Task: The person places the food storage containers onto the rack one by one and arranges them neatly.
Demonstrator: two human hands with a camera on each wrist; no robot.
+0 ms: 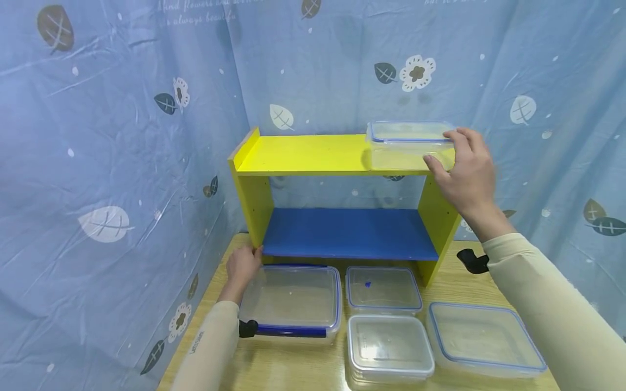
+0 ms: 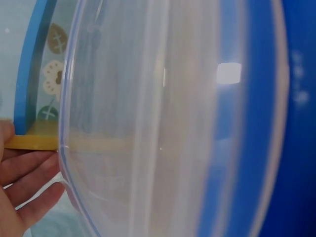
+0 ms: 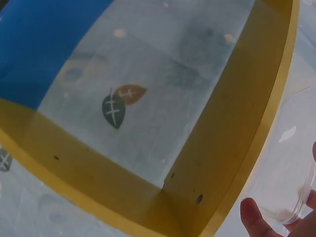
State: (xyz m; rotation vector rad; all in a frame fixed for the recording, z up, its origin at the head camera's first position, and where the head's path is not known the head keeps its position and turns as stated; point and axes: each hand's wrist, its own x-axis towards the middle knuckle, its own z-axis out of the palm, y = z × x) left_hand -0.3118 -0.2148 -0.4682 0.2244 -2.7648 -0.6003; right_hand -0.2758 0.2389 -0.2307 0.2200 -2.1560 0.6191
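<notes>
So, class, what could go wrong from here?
The right grip holds the clear blue-rimmed container only at its right end, so it may tilt or slip. It appears near the front edge of the yellow top shelf, so it might fall. Moving the left grip could nudge the large blue-clipped container close by.

A wood-grain table [image 1: 279,369] carries a yellow-and-blue shelf [image 1: 349,233] and several clear lidded boxes [image 1: 293,296], with another box [image 1: 408,156] at the right of the top board [image 1: 303,152].

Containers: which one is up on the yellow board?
The blue-rimmed box at the board's right end, held by the right hand; the other containers sit lower, on the table.
</notes>
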